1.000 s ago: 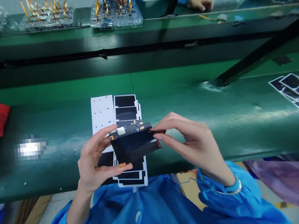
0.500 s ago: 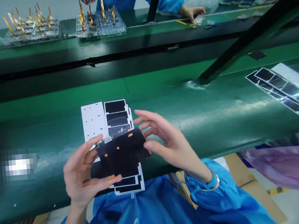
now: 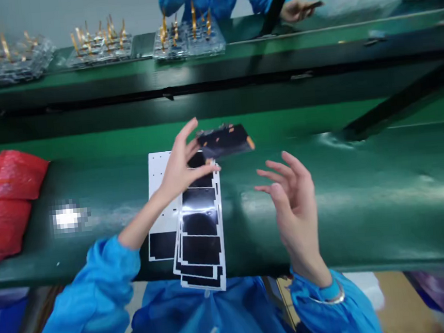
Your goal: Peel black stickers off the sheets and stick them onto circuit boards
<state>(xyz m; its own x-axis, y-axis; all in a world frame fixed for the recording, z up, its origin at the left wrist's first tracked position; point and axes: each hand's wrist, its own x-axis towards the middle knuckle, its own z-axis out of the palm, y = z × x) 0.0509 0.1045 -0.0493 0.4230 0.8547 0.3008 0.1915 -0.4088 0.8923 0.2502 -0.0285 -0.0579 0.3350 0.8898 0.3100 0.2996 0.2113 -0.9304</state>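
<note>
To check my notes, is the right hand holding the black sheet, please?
No, the right hand is open and apart from the black sheet.

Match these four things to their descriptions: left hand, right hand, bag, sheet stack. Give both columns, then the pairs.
1. left hand
2. right hand
3. bag
4. sheet stack

A. white with black patches
B. red
C. open, holding nothing
D. at the edge of a black sheet

Pairs: 1-D, 2-C, 3-B, 4-A
</note>
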